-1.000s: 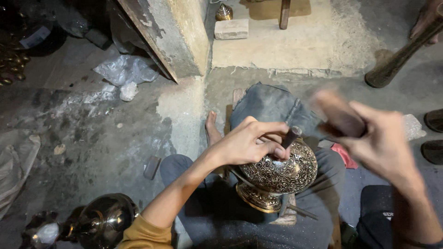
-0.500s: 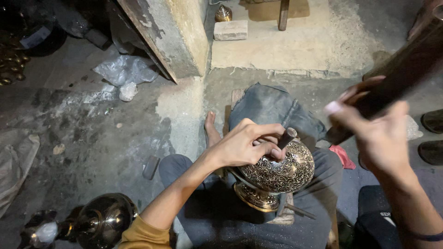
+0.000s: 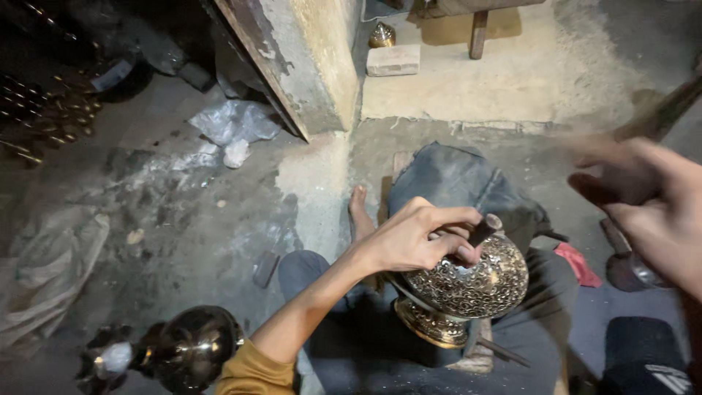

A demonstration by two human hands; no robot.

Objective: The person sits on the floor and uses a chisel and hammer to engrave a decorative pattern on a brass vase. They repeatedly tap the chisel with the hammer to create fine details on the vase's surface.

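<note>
- Head view, hands: my left hand (image 3: 409, 238) pinches a short dark chisel (image 3: 484, 229) against the engraved brass bowl (image 3: 472, 281) lying in my lap; my right hand (image 3: 643, 201), blurred at the right edge, is clamped on a wooden-handled hammer (image 3: 662, 110).
- Head view, floor: a crumpled clear plastic bag (image 3: 234, 123) lies beside the concrete pillar (image 3: 307, 62); a pale brick (image 3: 393, 60) sits beyond it.
- Lower left: a dark polished metal vase (image 3: 186, 351) lies on its side.
</note>
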